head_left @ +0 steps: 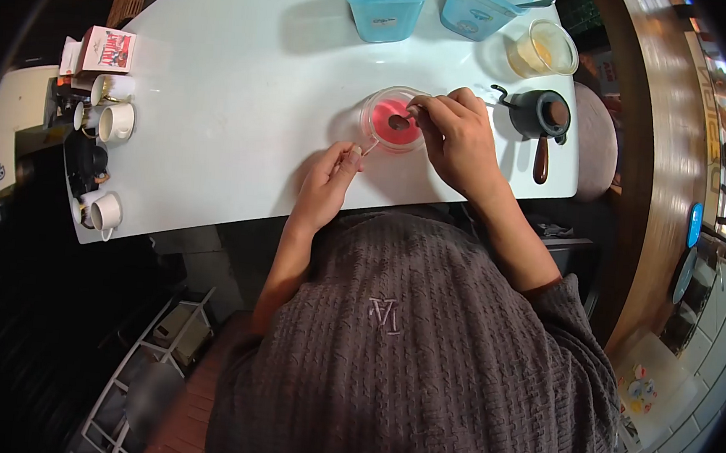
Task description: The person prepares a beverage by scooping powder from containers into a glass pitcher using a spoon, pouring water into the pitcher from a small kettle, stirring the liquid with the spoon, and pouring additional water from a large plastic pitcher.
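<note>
A clear round glass cup [365,119] stands on the white table and holds bright pink-red liquid [381,128]. My left hand [329,180] is closed at the cup's near left side, its thumb and fingers pinching what looks like a thin clear handle. From the right, my right hand [461,141] reaches over the rim, fingers closed on a spoon [399,122]. The dark bowl of that spoon is in the cup, at the pink liquid; my fingers hide most of its handle.
Two blue plastic containers [386,18] stand at the far edge. Right of the cup are a clear tub with yellowish contents [544,50] and a black gooseneck kettle [535,112] with a wooden handle [542,159]. White cups [116,122] and a red-and-white box [108,49] sit at the left end.
</note>
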A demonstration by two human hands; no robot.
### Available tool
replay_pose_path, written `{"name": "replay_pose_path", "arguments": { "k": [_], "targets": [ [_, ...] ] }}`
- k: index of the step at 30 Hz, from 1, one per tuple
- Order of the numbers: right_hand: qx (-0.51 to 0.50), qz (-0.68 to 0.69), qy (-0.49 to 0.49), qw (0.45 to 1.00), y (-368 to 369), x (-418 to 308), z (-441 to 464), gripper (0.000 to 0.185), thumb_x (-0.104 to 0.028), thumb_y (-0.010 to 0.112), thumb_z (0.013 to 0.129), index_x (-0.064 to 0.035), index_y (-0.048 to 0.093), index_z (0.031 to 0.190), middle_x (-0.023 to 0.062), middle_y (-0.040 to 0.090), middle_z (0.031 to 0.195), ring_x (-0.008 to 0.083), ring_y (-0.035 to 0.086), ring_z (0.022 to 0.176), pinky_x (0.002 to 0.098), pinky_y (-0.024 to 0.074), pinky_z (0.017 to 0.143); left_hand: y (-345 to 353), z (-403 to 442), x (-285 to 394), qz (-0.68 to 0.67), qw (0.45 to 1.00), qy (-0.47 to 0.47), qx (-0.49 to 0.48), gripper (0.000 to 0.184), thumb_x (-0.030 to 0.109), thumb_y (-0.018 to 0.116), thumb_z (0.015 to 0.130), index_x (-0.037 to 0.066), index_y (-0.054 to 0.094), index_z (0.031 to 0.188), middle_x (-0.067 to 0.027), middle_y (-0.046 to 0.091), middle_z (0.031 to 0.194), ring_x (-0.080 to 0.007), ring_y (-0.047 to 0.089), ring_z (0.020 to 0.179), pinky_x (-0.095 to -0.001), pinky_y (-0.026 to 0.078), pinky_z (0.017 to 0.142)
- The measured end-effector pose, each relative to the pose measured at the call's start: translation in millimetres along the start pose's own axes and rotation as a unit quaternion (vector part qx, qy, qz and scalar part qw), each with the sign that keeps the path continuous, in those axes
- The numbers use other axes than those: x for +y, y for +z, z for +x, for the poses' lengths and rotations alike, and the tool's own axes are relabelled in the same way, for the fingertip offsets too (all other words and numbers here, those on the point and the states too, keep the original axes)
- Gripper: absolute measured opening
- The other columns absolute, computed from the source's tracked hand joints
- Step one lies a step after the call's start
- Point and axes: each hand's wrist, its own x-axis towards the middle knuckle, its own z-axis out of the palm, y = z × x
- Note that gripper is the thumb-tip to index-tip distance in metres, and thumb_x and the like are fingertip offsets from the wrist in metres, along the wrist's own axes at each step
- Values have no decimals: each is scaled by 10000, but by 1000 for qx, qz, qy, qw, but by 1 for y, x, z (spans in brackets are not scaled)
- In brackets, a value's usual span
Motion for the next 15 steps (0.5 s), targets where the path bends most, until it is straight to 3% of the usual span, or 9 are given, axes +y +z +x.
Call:
{"name": "replay_pose_path", "arguments": {
  "k": [7, 15],
  "targets": [
    [-51, 26, -26, 998, 5, 2, 4, 107, -66, 636, 815, -73, 650, 921, 36, 662, 811, 230, 528, 751, 356, 408, 705, 3, -11, -3, -65, 997, 14, 31, 321, 304, 476, 1000, 14, 565, 1105, -6, 534, 859, -64, 453, 787, -211, 375, 708],
    [-58, -5, -44, 997, -10, 0, 12, 139, -34, 605, 806, -73, 642, 934, 55, 625, 796, 260, 525, 751, 366, 403, 699, 3, -10, 8, -21, 999, 28, 19, 327, 316, 509, 984, 15, 569, 1098, 7, 536, 829, -56, 452, 751, -209, 374, 676]
  ]
}}
